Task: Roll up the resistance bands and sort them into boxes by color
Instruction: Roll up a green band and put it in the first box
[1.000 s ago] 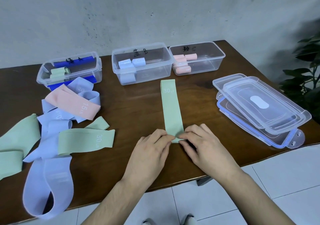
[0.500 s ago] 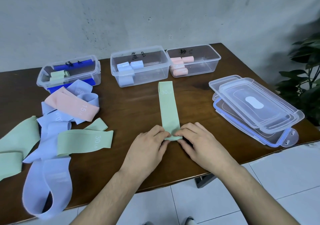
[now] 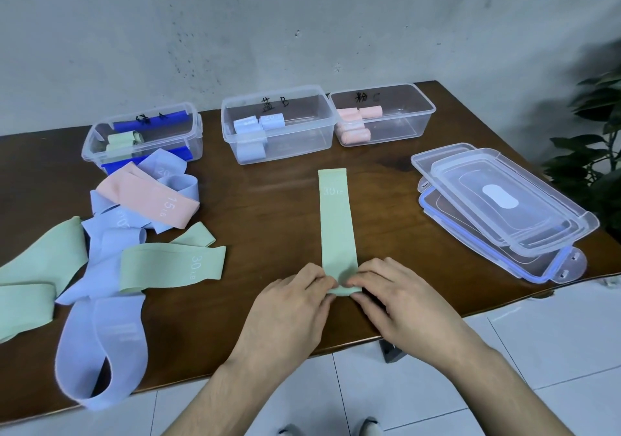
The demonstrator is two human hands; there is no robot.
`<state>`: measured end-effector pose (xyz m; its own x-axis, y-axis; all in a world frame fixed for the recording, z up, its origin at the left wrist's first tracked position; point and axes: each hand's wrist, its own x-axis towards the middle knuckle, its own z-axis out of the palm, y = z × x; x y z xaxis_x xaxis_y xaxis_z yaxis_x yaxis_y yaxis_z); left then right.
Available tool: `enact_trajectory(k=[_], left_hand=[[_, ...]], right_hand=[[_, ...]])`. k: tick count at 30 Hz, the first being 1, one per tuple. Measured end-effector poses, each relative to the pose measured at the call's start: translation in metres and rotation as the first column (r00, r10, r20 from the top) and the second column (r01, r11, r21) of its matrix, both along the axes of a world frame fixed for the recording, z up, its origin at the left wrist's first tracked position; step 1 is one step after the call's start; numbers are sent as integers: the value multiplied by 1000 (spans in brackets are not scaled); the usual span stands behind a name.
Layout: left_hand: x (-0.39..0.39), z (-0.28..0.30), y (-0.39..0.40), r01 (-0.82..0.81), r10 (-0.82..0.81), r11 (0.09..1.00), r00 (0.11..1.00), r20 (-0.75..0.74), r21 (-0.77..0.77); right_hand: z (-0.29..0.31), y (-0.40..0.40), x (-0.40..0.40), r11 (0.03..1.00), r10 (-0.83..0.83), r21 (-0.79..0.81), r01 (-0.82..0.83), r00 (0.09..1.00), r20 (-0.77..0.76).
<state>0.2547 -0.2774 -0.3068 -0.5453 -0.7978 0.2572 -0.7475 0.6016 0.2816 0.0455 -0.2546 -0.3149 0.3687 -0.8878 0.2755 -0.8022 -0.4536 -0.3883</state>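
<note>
A green 30 LB band (image 3: 336,224) lies flat and straight on the brown table (image 3: 268,207), pointing away from me. My left hand (image 3: 289,314) and my right hand (image 3: 403,304) pinch its near end, where a small fold or roll has formed. Three clear boxes stand at the back: the left box (image 3: 142,138) holds green rolls, the middle box (image 3: 279,126) holds blue rolls, the right box (image 3: 383,116) holds pink rolls. Loose bands lie at the left: a pink band (image 3: 151,200), blue bands (image 3: 100,345) and green bands (image 3: 171,269).
A stack of clear lids (image 3: 504,210) lies at the right of the table. A leafy plant (image 3: 594,153) stands past the right edge. The table's front edge runs just under my wrists, with white floor tiles below.
My hands stay on the band's near end and the fold there has grown slightly. The view has shifted a little; the band itself has not moved.
</note>
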Motion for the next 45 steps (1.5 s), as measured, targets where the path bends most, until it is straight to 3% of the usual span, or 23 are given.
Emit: enact_trajectory(k=[9,22,31,45], left_hand=[[-5,-2,-2,-76,83,992,994,-65,99],[0,-7,-7,-9,15,999,983,-181,33],[1,-5,-13,-11,19,998,991,-132,60],[-2,-5,-20,-49,53,997,995,-88,53]], right_hand=[[0,1,3,999,-45,-14,46,996,74],[3,-10,0,999,-48,27,48,999,15],[-1,-9,4,996,-88,10,87,994,70],[-1,-13,4,992,-116,52,117,993,-14]])
